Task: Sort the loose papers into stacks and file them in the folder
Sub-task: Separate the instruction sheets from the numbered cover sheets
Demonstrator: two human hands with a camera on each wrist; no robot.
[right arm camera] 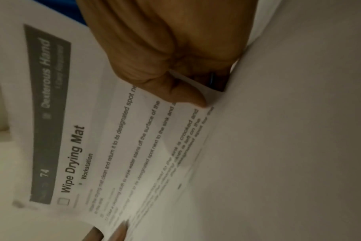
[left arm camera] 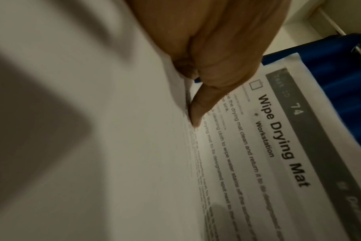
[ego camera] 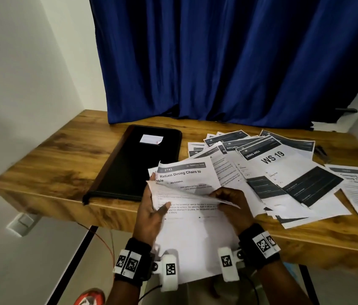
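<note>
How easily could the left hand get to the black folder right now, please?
Probably not at once: the left hand holds the sheets with the right hand. The black folder lies closed, just left of them, with nothing between.

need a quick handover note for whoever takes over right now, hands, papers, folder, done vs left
Left hand and right hand both grip a small bundle of white printed sheets above the wooden table's near edge.
The closed black folder lies to the left; loose printed papers are fanned out to the right.
Done: a few sheets gathered.
Left: sort the spread into stacks, open the folder, file.
</note>
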